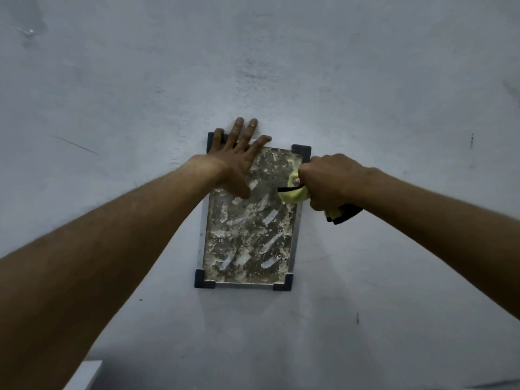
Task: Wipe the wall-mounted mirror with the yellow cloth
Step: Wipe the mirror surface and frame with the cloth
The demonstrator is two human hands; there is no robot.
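Firstly, in the head view, the wall-mounted mirror (247, 229) is seen a little below the middle of the picture, hung upright on a pale grey wall (281, 66). Its glass is covered by brownish stains and whitish streaks, and dark corner pieces (203, 280) are fitted on its thin metal frame.

The left hand (233, 161) is laid flat over the 11 o'clock corner of the mirror. Its fingers (238, 130) are straight and spread; nothing is gripped by them. The fingertips reach beyond the top edge onto the wall, and the thumb is rested on the glass, pointing toward 5 o'clock.

The right hand (329, 181) is placed at the 2 o'clock side of the mirror, over its right edge. Its fingers are curled tightly around the yellow cloth (292, 194), which is bunched inside the fist. One part of the cloth comes out at 9 o'clock of the fist and lies against the glass near the right frame; another part, with a black border (346, 213), hangs out at 6 o'clock of the fist, beside the frame.

Both forearms are stretched in from the lower corners. At 7 o'clock of the picture, a white object (84, 372) is partly seen; what it is cannot be told.
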